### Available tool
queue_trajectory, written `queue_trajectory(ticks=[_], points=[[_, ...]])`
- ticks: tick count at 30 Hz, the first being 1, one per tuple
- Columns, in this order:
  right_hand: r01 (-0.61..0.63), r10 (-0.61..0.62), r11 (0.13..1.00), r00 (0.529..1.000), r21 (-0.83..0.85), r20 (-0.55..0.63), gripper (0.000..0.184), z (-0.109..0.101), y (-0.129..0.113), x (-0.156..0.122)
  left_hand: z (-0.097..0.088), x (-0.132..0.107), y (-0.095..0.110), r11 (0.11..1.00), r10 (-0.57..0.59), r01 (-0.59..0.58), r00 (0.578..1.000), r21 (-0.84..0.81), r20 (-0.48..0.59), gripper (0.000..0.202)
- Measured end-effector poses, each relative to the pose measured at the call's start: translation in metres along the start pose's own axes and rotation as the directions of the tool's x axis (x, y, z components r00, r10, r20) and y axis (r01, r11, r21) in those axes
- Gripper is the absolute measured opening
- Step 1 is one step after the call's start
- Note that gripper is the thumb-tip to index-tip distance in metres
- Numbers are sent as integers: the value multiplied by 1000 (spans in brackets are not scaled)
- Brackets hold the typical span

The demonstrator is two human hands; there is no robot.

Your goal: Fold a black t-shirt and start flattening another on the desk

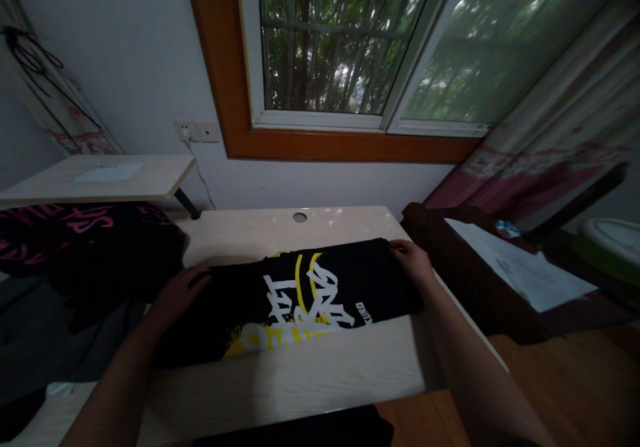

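Note:
A black T-shirt (385,280) lies on the pale desk, folded into a long strip running left to right. White brush-style lettering and yellow patches cover its middle, with small light letters near the right end. At the strip's left end, my left hand (177,297) has its fingers closed on the upper edge of the cloth. My right hand (414,261) pinches the upper right corner, its fingertips partly hidden by the fabric. The shirt's neck and sleeves cannot be made out in the fold.
Left of the desk (240,230), dark clothes (90,253) with pink print are piled under a raised shelf (165,173) bearing a paper sheet. A dark wooden piece of furniture (475,273) holding a white sheet (520,267) stands to the right. Behind is a window (345,47).

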State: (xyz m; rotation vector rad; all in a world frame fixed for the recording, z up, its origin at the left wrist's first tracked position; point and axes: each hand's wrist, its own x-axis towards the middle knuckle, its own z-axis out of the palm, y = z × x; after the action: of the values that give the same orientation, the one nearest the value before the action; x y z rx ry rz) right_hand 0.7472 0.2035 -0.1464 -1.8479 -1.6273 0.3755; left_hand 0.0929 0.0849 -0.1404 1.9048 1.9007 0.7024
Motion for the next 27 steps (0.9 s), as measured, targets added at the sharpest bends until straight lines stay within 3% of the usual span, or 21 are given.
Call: queue_trajectory(ticks=[3, 10, 19, 27], points=[[-36, 36, 999, 999, 7, 6, 43, -1, -2, 2, 0, 0, 0, 1000, -7, 7, 1000, -6, 3, 51], [-68, 67, 998, 997, 15, 35, 37, 1, -5, 4, 2, -1, -2, 1000, -13, 13, 1000, -24, -6, 51], [96, -100, 995, 990, -41, -102, 38, 11, -2, -7, 5, -4, -4, 1000, 0, -1, 999, -22, -44, 49], [202, -216, 972, 970, -123, -112, 27, 13, -3, -9, 7, -5, -7, 999, 28, -29, 998, -18, -50, 48]])
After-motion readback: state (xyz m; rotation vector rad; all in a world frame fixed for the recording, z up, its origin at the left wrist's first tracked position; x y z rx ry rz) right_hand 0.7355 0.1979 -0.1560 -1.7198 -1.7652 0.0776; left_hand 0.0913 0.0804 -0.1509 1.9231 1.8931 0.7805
